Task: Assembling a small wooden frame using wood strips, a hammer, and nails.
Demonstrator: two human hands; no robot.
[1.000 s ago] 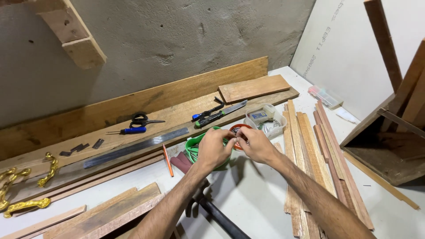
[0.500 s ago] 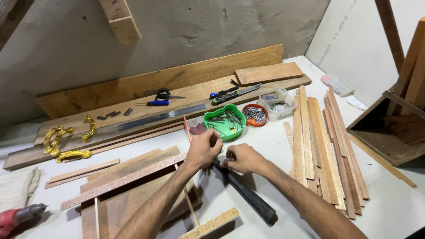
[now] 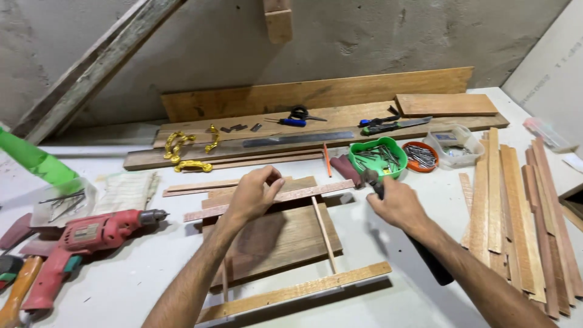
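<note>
Thin reddish wood strip point(image 3: 267, 201), lying across the top of a dark board point(image 3: 273, 240) on the white tabletop point(image 3: 146, 273), long axis running left to right with the right end a little farther away. Directly under the left hand point(image 3: 255, 195): fingertips curled down and pinched on the strip near its middle, whether around something small cannot be told. Right hand point(image 3: 398, 206) just off the strip's right end, closed around the dark handle of a hammer point(image 3: 425, 261), head end pointing up toward the strip, handle trailing back along the forearm. Left hand nearer to the strip by far; right hand close beside it, apart from it.

Nearest the viewer, a long pale batten point(image 3: 297, 293) lying along the board's near edge. A slim stick point(image 3: 323, 234) standing across the board from near to far, just right of the left hand. At far left, a red electric drill point(image 3: 82, 240) on its side, chuck pointing right toward the board, well apart.

Beyond the strip, a green bowl of nails point(image 3: 378, 158) and an orange lid of nails point(image 3: 420, 155), just past the right hand. At right, a fan of loose wood slats point(image 3: 516, 206) running near to far. Farther back, yellow metal handles point(image 3: 188, 149), a steel ruler point(image 3: 297, 139), a blue-handled screwdriver point(image 3: 291, 122), and long planks point(image 3: 316, 94) leaning against the grey wall. Nothing between the hammer and the strip's right end.
</note>
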